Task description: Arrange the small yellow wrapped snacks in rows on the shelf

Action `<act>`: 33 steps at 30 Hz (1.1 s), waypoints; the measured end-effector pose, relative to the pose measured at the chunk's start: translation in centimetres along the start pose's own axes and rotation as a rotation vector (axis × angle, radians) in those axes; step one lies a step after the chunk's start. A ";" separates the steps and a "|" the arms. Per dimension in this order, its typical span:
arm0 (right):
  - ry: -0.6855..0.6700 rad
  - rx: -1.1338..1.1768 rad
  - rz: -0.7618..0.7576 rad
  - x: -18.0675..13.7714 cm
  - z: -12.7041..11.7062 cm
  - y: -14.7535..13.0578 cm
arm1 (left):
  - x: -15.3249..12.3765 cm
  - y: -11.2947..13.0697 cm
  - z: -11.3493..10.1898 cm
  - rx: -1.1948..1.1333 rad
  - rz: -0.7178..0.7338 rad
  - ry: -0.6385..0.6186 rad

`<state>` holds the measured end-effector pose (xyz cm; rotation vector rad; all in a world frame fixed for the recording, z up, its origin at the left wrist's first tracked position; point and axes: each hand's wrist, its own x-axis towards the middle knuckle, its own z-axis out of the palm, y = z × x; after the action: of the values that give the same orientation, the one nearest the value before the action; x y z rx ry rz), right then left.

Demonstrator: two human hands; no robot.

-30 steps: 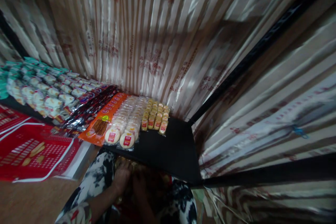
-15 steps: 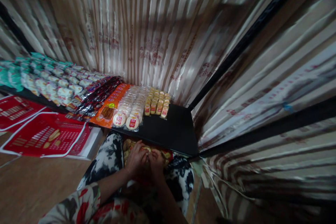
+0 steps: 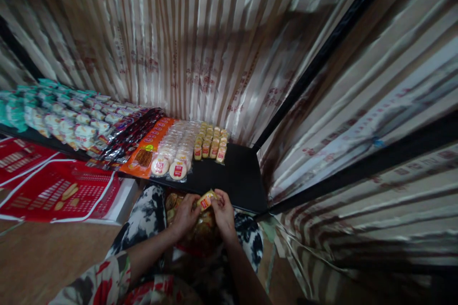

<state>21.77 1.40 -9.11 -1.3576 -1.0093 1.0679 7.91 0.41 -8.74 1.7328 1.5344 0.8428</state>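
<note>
dim overall | curtain point(image 3: 153, 24): broad shadow, pale sheen | detail soft | lower-right corner darkest

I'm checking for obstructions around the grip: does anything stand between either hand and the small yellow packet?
Nothing visible does. The left hand and right hand both have fingers on the small yellow packet. The golden packets lie below it, and the black shelf is beyond it.

Shelf point(image 3: 238, 177): room right of the yellow packs point(image 3: 213, 147)
Round packs point(image 3: 178, 170): block the left
Curtain point(image 3: 200, 33): blocks behind
Pole point(image 3: 315, 67): back right corner
</note>
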 end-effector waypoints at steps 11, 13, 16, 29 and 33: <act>0.081 0.067 -0.007 1.9 0.9 0.4 | 4.0 1.5 1.8 -0.267 -0.173 0.137; 0.088 0.032 -0.052 2.6 1.1 -0.1 | 4.9 1.7 2.2 -0.287 -0.189 0.159; 0.079 -0.017 -0.116 4.0 1.4 -0.7 | 6.6 1.9 2.9 -0.327 -0.193 0.188; 0.087 -0.413 -0.357 10.7 1.7 -0.7 | 14.0 2.3 4.8 -0.398 -0.148 0.297; 0.123 -0.573 -0.475 12.3 1.4 -0.2 | 15.4 2.1 5.5 -0.353 -0.141 0.353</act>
<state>23.27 13.71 -9.65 -1.4944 -1.5192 0.3413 15.17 15.17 -9.57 1.2540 1.5897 1.3087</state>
